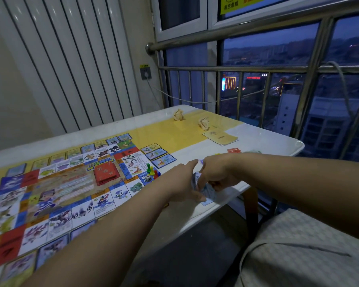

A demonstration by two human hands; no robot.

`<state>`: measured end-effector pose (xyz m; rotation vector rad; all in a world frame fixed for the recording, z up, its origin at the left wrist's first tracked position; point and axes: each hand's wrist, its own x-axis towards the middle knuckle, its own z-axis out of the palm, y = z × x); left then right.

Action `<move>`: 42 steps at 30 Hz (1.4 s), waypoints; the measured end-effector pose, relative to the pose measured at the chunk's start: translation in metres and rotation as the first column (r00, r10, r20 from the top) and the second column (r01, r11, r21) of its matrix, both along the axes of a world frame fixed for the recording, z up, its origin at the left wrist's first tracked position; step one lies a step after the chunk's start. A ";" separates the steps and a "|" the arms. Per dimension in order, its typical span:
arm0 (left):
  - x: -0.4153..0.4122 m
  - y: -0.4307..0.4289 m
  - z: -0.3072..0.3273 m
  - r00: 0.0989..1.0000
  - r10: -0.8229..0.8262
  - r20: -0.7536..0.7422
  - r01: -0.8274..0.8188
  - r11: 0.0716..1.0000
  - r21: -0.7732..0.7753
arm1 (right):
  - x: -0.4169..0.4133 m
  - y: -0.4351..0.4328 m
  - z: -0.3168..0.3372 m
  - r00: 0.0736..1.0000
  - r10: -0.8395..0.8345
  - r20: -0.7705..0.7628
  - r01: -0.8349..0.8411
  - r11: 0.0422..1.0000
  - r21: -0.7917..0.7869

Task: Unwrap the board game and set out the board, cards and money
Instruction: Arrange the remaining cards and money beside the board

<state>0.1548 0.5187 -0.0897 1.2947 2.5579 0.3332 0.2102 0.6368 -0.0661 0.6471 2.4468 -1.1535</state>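
Nearest me, a pale checked cushion (311, 245) fills the lower right corner, and the person's two bare forearms reach out over the near edge of the white worktop (274, 139). The hands are together there. The left hand (182, 180) and right hand (216, 172) both hold a small blue bundle (204, 188) of printed paper, fingers curled round it. Whether it is cards or money I cannot tell.

To the left, the board (60, 189) lies flat and open on the worktop. A red card stack (106, 172) sits in its middle, and coloured pawns (152, 170) and a die (147, 178) stand on its corner square. Just beyond that corner, three cards (158, 156) lie face up in a row.

Past the right forearm there is a small red pile (233, 150). Farther back lie a yellowish booklet (221, 137) and two crumpled paper wads (178, 114). Behind the worktop, a metal railing (236, 68) crosses a window onto a city at dusk.
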 end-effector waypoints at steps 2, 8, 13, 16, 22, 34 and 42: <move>0.000 -0.001 -0.001 1.000 0.008 0.014 -0.008 1.000 0.015 | -0.001 -0.003 -0.002 1.000 0.028 -0.001 -0.028 0.999 0.046; 0.003 -0.006 -0.005 0.999 0.035 0.019 -0.037 0.992 0.117 | 0.004 -0.009 -0.007 0.986 0.157 -0.062 -0.134 0.952 0.275; 0.007 -0.012 -0.006 0.997 0.045 0.065 -0.058 0.976 0.210 | 0.017 -0.006 -0.003 0.932 0.297 -0.209 -0.203 0.904 0.376; 0.005 -0.017 0.000 0.992 0.064 0.112 -0.094 0.953 0.288 | 0.018 0.000 0.009 0.892 0.348 -0.288 -0.187 0.864 0.467; -0.004 -0.018 0.010 0.998 0.065 0.003 -0.065 0.987 0.144 | 0.020 0.016 0.035 0.884 0.427 -0.188 -0.212 0.727 0.652; -0.006 0.013 0.021 0.993 -0.046 -0.110 0.011 0.954 -0.298 | 0.038 0.011 -0.009 0.859 0.512 0.002 -0.384 0.641 0.664; -0.011 0.009 0.022 0.998 -0.019 -0.056 0.001 0.951 -0.308 | 0.040 0.018 -0.015 0.881 0.399 -0.253 -0.219 0.820 0.529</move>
